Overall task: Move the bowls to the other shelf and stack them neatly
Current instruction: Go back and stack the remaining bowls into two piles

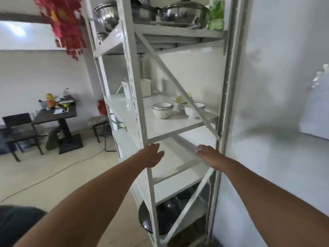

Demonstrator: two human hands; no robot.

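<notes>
A white metal rack stands against the wall. On its middle shelf [170, 125] sits a stack of two dark-rimmed white bowls [162, 110], and to their right several more bowls [191, 108], some tilted, partly hidden behind a diagonal brace. The shelf below [170, 179] is bare. My left hand [153, 155] and my right hand [207, 154] are both stretched out at the front of that lower shelf, fingers apart, holding nothing, well below the bowls.
Diagonal braces [178, 86] cross the rack's front. Steel pots [183, 12] fill the top shelf, dark woks and lids [167, 214] the bottom ones. A white container [146, 87] stands at the back of the middle shelf. A dark table and chairs [53, 120] are at left.
</notes>
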